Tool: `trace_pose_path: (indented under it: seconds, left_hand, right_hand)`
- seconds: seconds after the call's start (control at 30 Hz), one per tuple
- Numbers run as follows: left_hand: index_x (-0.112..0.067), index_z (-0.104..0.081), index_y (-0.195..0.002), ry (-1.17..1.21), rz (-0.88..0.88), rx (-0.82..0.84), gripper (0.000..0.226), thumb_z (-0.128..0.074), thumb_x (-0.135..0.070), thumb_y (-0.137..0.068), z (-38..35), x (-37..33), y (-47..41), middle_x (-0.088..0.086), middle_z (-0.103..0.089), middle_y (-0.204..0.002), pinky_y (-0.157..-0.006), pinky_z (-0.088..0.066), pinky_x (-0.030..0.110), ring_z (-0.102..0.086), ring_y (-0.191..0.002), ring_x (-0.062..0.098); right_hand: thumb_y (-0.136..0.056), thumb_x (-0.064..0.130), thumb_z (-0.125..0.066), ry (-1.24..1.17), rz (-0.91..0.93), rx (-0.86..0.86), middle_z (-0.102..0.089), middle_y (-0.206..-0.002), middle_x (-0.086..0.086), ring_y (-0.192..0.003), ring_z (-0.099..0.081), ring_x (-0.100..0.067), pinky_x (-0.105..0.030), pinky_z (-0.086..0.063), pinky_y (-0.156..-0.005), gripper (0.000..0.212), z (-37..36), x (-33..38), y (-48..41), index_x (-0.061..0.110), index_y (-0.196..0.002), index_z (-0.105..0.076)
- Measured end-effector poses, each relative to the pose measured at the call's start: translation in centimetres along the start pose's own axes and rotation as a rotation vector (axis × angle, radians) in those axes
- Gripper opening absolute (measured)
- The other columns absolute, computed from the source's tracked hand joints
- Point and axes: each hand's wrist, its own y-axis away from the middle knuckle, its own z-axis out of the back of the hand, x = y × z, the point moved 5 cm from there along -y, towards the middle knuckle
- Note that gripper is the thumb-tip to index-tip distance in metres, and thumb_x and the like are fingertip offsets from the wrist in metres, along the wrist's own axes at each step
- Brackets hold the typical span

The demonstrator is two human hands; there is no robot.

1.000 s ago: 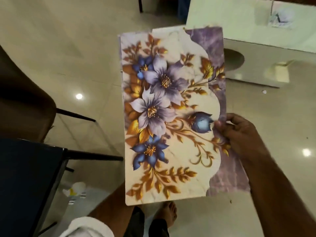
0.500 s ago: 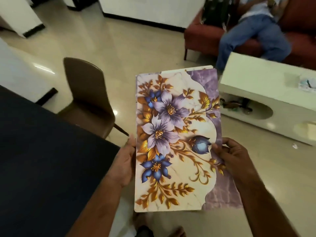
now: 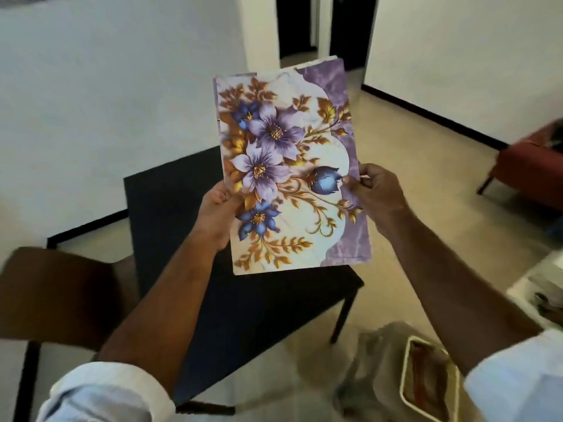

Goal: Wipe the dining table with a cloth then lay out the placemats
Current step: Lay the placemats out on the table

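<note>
Since half a second ago my view has swung round. The placemats (image 3: 292, 166) are now held over the dark tabletop (image 3: 170, 226) instead of beside it, and a white wall (image 3: 91, 86) has replaced the low white table behind them. Both hands have kept their hold.

Nearest to me, my rolled white sleeve (image 3: 100, 391) shows at the bottom left. A brown chair (image 3: 54, 287) stands against the tabletop's left side. Low on the right lies a crumpled pale bag (image 3: 374, 351) with a white-rimmed tray (image 3: 405, 379) against it; the tray's contents are too blurred to identify.

My left hand (image 3: 217, 214) grips the placemats' left long edge. My right hand (image 3: 377, 193) pinches the right long edge, thumb on the printed face by the blue bud. The placemats are in the air, clear of the tabletop, floral side towards me and short edge down. A second edge shows at the top, so there is more than one; I cannot tell how many.

Farther off, a red sofa (image 3: 530, 166) sits at the right and a dark doorway (image 3: 297, 25) lies beyond.
</note>
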Motion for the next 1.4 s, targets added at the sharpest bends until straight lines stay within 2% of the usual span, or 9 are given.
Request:
trace_pose_path:
  seconds: [0.13, 0.27, 0.33, 0.43, 0.57, 0.7, 0.9, 1.1, 1.4]
  left_hand:
    - [-0.007, -0.069, -0.139, 0.016, -0.064, -0.108, 0.048, -0.074, -0.042, -0.106, 9.6, -0.3, 1.7, 0.032, -0.075, -0.129, -0.085, -0.067, 0.048, -0.078, -0.111, 0.05]
    - [-0.01, -0.073, -0.13, 0.041, -0.086, -0.258, 0.032, -0.069, -0.033, -0.109, 17.7, 0.4, 3.4, 0.027, -0.078, -0.126, -0.077, -0.067, 0.039, -0.081, -0.106, 0.04]
    - [-0.004, -0.07, -0.134, 0.043, -0.075, -0.292, 0.033, -0.066, -0.029, -0.112, 20.5, 1.3, 3.6, 0.027, -0.079, -0.124, -0.069, -0.065, 0.032, -0.082, -0.1, 0.037]
    - [-0.002, -0.069, -0.135, 0.015, -0.013, -0.404, 0.038, -0.071, -0.03, -0.109, 24.1, 3.5, 3.1, 0.02, -0.081, -0.121, -0.073, -0.065, 0.033, -0.079, -0.11, 0.043]
    - [-0.009, -0.074, -0.123, -0.032, 0.104, -0.548, 0.032, -0.082, -0.03, -0.1, 26.6, 7.0, 0.9, 0.014, -0.083, -0.116, -0.09, -0.066, 0.048, -0.079, -0.112, 0.039]
    - [-0.011, -0.072, -0.113, -0.122, 0.151, -0.735, 0.031, -0.091, -0.022, -0.092, 27.4, 9.9, -2.6, 0.006, -0.08, -0.103, -0.071, -0.066, 0.029, -0.079, -0.089, 0.02]
    - [-0.017, -0.076, -0.106, -0.249, 0.324, -0.933, 0.032, -0.096, -0.034, -0.087, 28.7, 19.1, -10.2, 0.003, -0.082, -0.1, -0.084, -0.069, 0.047, -0.082, -0.093, 0.025]
    - [-0.016, -0.075, -0.1, -0.376, 0.459, -1.026, 0.02, -0.088, -0.03, -0.096, 29.6, 27.1, -14.5, -0.003, -0.076, -0.089, -0.066, -0.06, 0.03, -0.078, -0.086, 0.019]
    - [-0.015, -0.078, -0.106, -0.424, 0.533, -1.178, 0.027, -0.085, -0.04, -0.098, 33.9, 30.9, -13.0, -0.001, -0.08, -0.094, -0.066, -0.062, 0.032, -0.078, -0.084, 0.017]
  right_hand:
    - [-0.101, 0.012, -0.08, -0.025, 0.005, 0.127, -0.085, -0.091, 0.012, -0.085, -0.082, -0.007, -0.025, -0.064, -0.07, 0.006, -9.8, 1.9, -2.0, 0.012, -0.106, -0.076]
    - [-0.099, 0.015, -0.083, -0.043, -0.09, 0.214, -0.086, -0.104, -0.004, -0.096, -0.084, -0.021, -0.046, -0.07, -0.085, 0.016, -19.0, 1.7, -2.9, 0.01, -0.112, -0.076]
    - [-0.098, 0.018, -0.084, 0.008, -0.123, 0.229, -0.085, -0.104, -0.003, -0.097, -0.083, -0.02, -0.048, -0.07, -0.088, 0.013, -22.5, 0.8, -3.6, 0.014, -0.108, -0.077]
    - [-0.096, 0.021, -0.088, 0.068, -0.149, 0.247, -0.084, -0.105, -0.005, -0.099, -0.083, -0.024, -0.052, -0.069, -0.09, 0.017, -26.8, -1.4, -5.0, 0.013, -0.108, -0.079]
    - [-0.092, 0.026, -0.092, 0.186, -0.186, 0.258, -0.083, -0.101, -0.004, -0.096, -0.081, -0.025, -0.051, -0.07, -0.089, 0.025, -30.3, -5.0, -7.9, 0.012, -0.108, -0.08]
    - [-0.088, 0.033, -0.095, 0.37, -0.205, 0.259, -0.08, -0.1, -0.002, -0.091, -0.077, -0.021, -0.04, -0.069, -0.082, 0.033, -32.7, -8.7, -12.3, 0.012, -0.107, -0.078]
    - [-0.092, 0.035, -0.091, 0.542, -0.243, 0.35, -0.069, -0.093, 0.002, -0.086, -0.068, -0.018, -0.021, -0.047, -0.062, 0.027, -36.3, -17.1, -20.5, 0.021, -0.097, -0.068]
    - [-0.086, 0.035, -0.096, 0.614, -0.38, 0.457, -0.071, -0.086, 0.004, -0.086, -0.072, -0.02, -0.038, -0.065, -0.077, 0.028, -40.2, -27.4, -24.2, 0.023, -0.089, -0.071]
    - [-0.084, 0.037, -0.097, 0.607, -0.487, 0.53, -0.077, -0.086, 0.005, -0.081, -0.076, -0.017, -0.046, -0.069, -0.081, 0.024, -45.0, -31.1, -22.6, 0.026, -0.083, -0.076]
